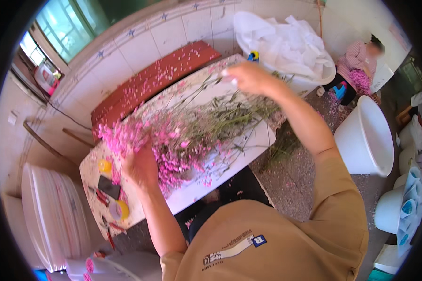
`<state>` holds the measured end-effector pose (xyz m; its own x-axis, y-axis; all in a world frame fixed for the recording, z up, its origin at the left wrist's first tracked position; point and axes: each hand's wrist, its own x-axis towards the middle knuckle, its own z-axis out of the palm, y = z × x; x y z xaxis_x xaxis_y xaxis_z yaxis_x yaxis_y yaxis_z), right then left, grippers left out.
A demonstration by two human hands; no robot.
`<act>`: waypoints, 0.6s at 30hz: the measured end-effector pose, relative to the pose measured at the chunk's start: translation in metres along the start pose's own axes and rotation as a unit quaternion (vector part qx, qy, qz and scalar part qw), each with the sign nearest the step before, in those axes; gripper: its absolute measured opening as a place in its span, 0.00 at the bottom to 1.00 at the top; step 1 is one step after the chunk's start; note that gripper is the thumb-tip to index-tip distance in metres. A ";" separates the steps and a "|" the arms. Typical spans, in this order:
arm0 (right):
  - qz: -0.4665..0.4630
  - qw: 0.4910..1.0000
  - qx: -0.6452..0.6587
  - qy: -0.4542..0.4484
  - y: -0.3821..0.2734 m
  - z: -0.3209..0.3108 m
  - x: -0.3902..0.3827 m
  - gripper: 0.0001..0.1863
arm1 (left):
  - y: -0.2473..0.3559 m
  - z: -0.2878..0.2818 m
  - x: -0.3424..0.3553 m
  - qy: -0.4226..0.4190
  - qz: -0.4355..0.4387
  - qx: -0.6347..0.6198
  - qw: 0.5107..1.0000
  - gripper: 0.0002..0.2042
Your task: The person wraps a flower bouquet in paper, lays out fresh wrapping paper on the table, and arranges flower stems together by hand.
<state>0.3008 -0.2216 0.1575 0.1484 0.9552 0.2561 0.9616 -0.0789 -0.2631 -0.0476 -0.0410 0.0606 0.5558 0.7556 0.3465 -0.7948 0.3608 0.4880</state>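
A loose bunch of small pink flowers [185, 152] with long green stems lies across the white board on the table. My left hand [143, 164] is closed round flower heads at the left end of the bunch, and petals hide some of its fingers. Beyond the stem ends, my right hand [251, 77] is raised with its fingers pinched together, white wraps on the fingertips. A thin stem [204, 86] runs up close to those fingertips. Blur hides what is between them.
Red-handled pruners [101, 196], a dark flat block [109, 187] and a yellow tape roll [122, 210] lie at the table's left end. A tub of white sheeting [286, 44] stands behind. A white bucket [365, 136] and a seated person [358, 65] holding pink flowers are at right.
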 end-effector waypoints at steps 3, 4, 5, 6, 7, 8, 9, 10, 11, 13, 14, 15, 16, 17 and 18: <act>0.001 0.997 -0.069 0.023 0.029 -0.012 -0.019 0.14 | 0.006 0.058 0.000 0.061 -0.014 0.087 0.994 0.25; -0.002 0.997 -0.068 0.043 0.031 -0.010 -0.023 0.15 | 0.006 0.065 0.000 0.097 -0.030 0.106 0.989 0.25; -0.005 0.997 -0.055 0.046 0.032 -0.006 -0.027 0.15 | 0.006 0.062 0.000 0.096 -0.032 0.103 0.990 0.25; -0.008 0.998 -0.047 0.051 0.031 -0.008 -0.029 0.15 | 0.006 0.067 0.005 0.093 -0.032 0.096 0.991 0.26; -0.010 0.998 -0.039 0.055 0.030 -0.008 -0.030 0.14 | 0.003 0.073 0.008 0.089 -0.033 0.089 0.991 0.26; -0.016 0.998 -0.011 0.061 0.032 -0.003 -0.032 0.14 | 0.000 0.080 0.006 0.073 -0.011 0.124 0.989 0.28; -0.021 0.999 -0.012 0.047 0.036 0.002 -0.030 0.14 | 0.004 0.084 0.007 0.094 -0.015 0.180 0.979 0.28; -0.026 0.999 -0.015 0.037 0.041 0.002 -0.029 0.14 | 0.007 0.076 0.012 0.073 -0.023 0.161 0.984 0.32; -0.031 0.999 -0.017 0.026 0.045 0.004 -0.027 0.15 | 0.012 0.064 0.017 0.053 -0.032 0.143 0.988 0.36; -0.015 1.000 -0.027 -0.001 0.041 0.004 -0.023 0.17 | 0.012 0.060 0.020 0.042 -0.002 0.199 0.979 0.34; -0.021 0.999 -0.035 -0.004 0.045 0.010 -0.022 0.17 | 0.008 0.063 0.018 0.066 0.009 0.210 0.975 0.33; -0.030 0.999 -0.042 -0.003 0.051 0.017 -0.019 0.18 | 0.010 0.057 0.019 0.049 0.001 0.183 0.982 0.34; -0.028 0.999 -0.033 -0.005 0.054 0.026 -0.017 0.18 | 0.008 0.050 0.017 0.071 -0.003 0.234 0.970 0.35; -0.027 0.999 -0.022 -0.008 0.059 0.036 -0.016 0.19 | 0.006 0.049 0.016 0.094 -0.005 0.285 0.954 0.36; -0.020 0.999 -0.040 -0.009 0.073 0.047 -0.017 0.19 | -0.003 0.059 0.018 0.089 -0.019 0.297 0.950 0.36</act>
<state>0.3573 -0.2302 0.0899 0.1061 0.9630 0.2478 0.9821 -0.0626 -0.1775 -0.0209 -0.0611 0.1125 0.4892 0.8476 0.2055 -0.4678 0.0561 0.8821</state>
